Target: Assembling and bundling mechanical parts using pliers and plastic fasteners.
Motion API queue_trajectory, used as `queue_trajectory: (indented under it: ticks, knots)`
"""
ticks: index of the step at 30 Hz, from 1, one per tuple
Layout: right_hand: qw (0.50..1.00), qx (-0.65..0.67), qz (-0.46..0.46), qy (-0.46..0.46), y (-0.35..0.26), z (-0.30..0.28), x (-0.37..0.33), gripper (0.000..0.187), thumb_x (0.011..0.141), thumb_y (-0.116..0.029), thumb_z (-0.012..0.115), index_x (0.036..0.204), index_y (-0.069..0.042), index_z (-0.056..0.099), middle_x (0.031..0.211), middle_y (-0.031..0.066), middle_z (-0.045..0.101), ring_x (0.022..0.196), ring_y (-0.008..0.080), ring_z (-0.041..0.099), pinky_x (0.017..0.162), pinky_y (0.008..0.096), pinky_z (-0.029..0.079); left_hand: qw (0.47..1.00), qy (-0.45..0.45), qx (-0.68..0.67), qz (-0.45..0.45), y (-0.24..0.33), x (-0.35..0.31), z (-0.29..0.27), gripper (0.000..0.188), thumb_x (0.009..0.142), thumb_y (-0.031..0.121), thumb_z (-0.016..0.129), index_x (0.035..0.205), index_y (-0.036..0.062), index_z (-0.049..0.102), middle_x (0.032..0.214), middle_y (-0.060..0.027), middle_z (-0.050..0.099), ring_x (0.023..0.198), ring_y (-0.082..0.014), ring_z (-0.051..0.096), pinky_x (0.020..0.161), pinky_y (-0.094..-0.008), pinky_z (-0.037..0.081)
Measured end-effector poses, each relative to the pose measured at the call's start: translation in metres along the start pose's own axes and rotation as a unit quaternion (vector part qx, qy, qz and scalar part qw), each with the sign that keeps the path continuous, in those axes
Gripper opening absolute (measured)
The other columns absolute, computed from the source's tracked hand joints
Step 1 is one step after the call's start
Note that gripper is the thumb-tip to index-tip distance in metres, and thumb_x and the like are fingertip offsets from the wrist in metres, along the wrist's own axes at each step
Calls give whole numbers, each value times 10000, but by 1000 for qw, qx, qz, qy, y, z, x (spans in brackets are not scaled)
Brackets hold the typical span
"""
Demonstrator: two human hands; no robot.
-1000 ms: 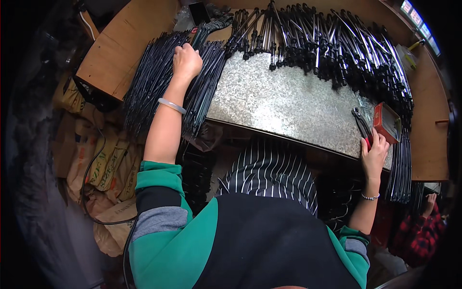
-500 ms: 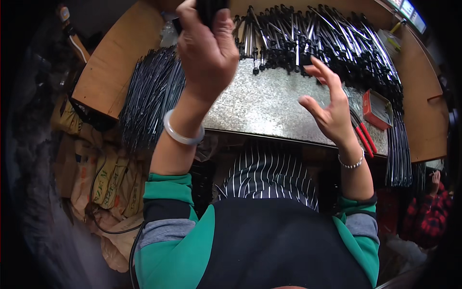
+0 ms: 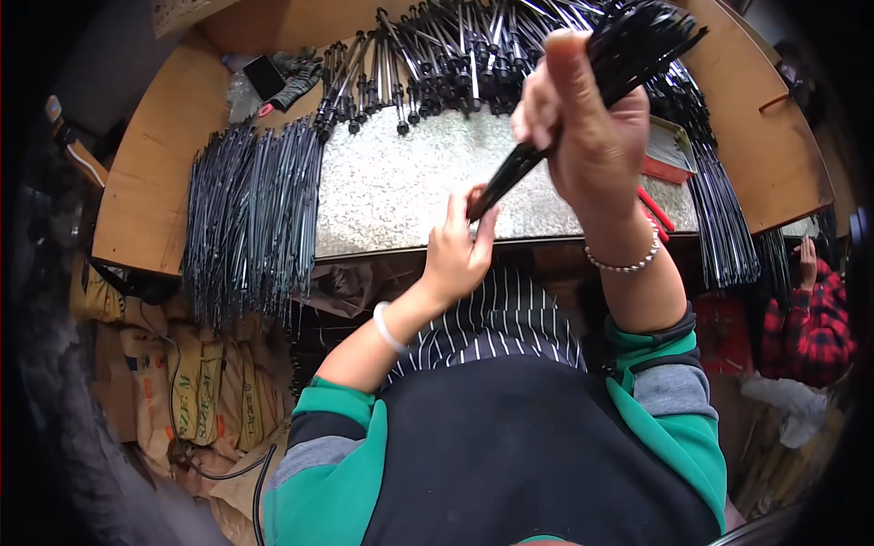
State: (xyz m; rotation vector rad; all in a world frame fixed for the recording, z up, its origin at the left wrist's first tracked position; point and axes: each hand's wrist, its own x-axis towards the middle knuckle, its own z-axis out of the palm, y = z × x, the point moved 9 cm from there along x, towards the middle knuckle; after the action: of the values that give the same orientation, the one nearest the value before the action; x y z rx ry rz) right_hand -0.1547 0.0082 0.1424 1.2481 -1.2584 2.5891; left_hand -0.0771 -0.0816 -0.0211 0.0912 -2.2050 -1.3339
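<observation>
A bundle of thin black strips (image 3: 637,55) slants across in front of me, its loose ends fanned out at the upper right. My right hand (image 3: 601,150) is wrapped round its middle, raised above the metal-topped table (image 3: 391,187). Lower down, the narrow end of the bundle sits in the fingers of my left hand (image 3: 458,253), close to the table's front edge. What exactly the left fingertips press on is partly hidden. Behind the hands, many black and silver rods with black end fittings (image 3: 473,64) lie in a heap.
Long dark strips (image 3: 250,218) hang over the front edge at left, and more strips (image 3: 724,218) at right. A red open box (image 3: 669,171) and red-handled pliers (image 3: 657,209) lie right. A phone (image 3: 264,78) lies far left. Another person's checked sleeve (image 3: 806,318) shows at right.
The view has swung right. My left hand has come down from high up to the bundle's narrow end. My right hand, open before, has risen and closed round the black bundle.
</observation>
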Motion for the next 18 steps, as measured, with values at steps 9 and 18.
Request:
queue_trajectory:
  ticks: [9,18]
  knots:
    - [900,-282,330,30,86,-111,-98,776,783,-309,703,1329,46,281,1240,199,449,1186,252,415,1011,369,313,716,-367,-408,-433,-32,-156,67,295,972,285,391,921,32,535,648,9,466,564,-73,453,568,-231,443]
    - [882,-405,235,46,42,-152,-131,557,835,-142,644,1303,-26,365,1173,106,462,1024,143,455,880,281,410,714,-366,-502,-322,53,-126,35,367,982,254,326,722,28,456,537,-35,451,455,-130,439,512,-266,439]
